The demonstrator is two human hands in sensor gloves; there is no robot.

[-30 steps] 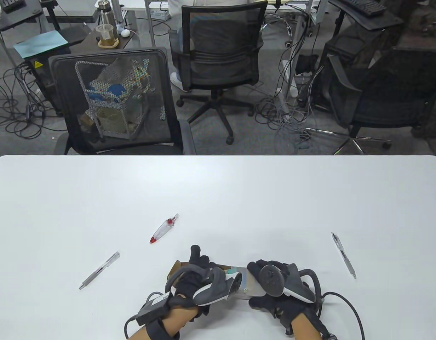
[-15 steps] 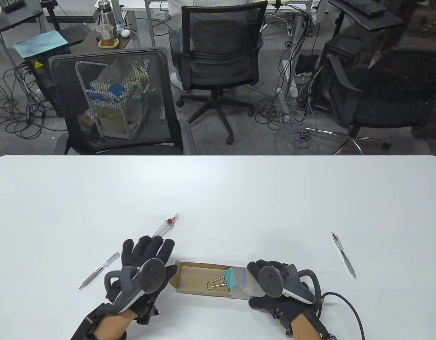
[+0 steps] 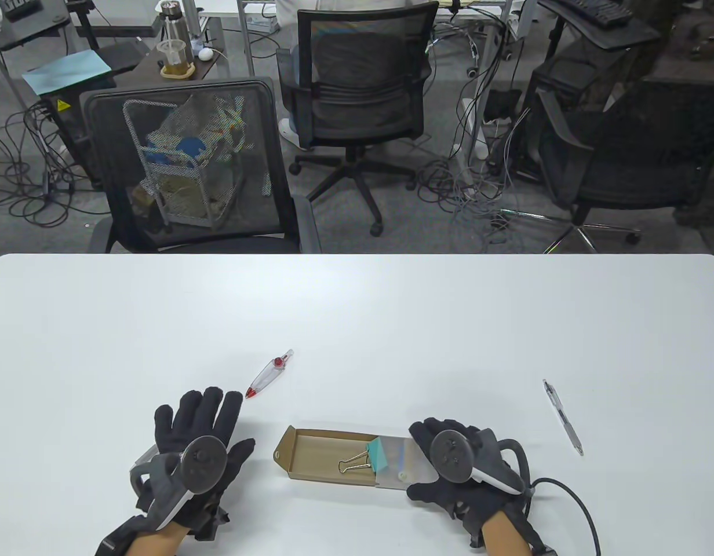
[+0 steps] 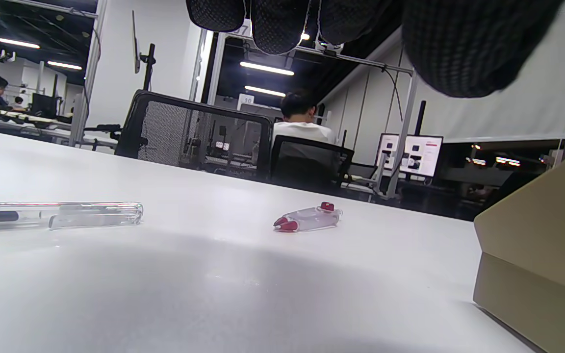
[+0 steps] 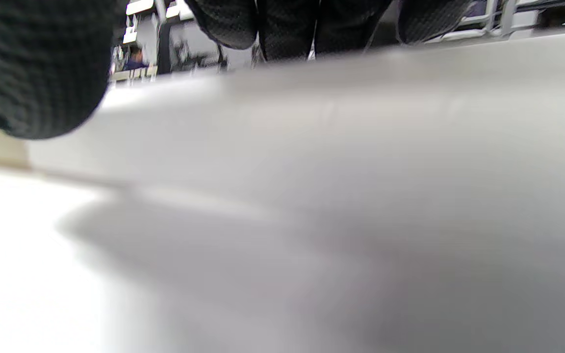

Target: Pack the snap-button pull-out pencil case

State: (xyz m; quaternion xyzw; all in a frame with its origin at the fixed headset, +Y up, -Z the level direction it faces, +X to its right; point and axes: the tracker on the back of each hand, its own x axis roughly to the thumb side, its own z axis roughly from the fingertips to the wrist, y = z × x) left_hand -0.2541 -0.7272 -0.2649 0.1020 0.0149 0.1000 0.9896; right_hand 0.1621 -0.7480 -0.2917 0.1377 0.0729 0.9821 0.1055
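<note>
The pencil case lies near the table's front edge: a brown cardboard pull-out tray [image 3: 310, 454] drawn out to the left of its grey sleeve [image 3: 404, 460]. A gold binder clip [image 3: 354, 464] and a teal block [image 3: 381, 453] lie in the tray. My right hand [image 3: 444, 457] grips the sleeve end; in the right wrist view the sleeve [image 5: 341, 162] is a blurred grey surface. My left hand [image 3: 199, 414] is open with fingers spread, hovering over the clear pen [image 4: 62, 215], which it hides in the table view. The tray's corner [image 4: 542, 274] shows at the right of the left wrist view.
A clear red-tipped correction pen [image 3: 269, 375] lies just beyond my left fingertips and shows in the left wrist view [image 4: 308, 219]. Another pen [image 3: 563, 417] lies to the right of my right hand. Office chairs stand past the table's far edge [image 3: 357, 256].
My left hand has left the tray and moved left, spreading open over the clear pen. The tray with the clip and teal block is now uncovered. My right hand has stayed put.
</note>
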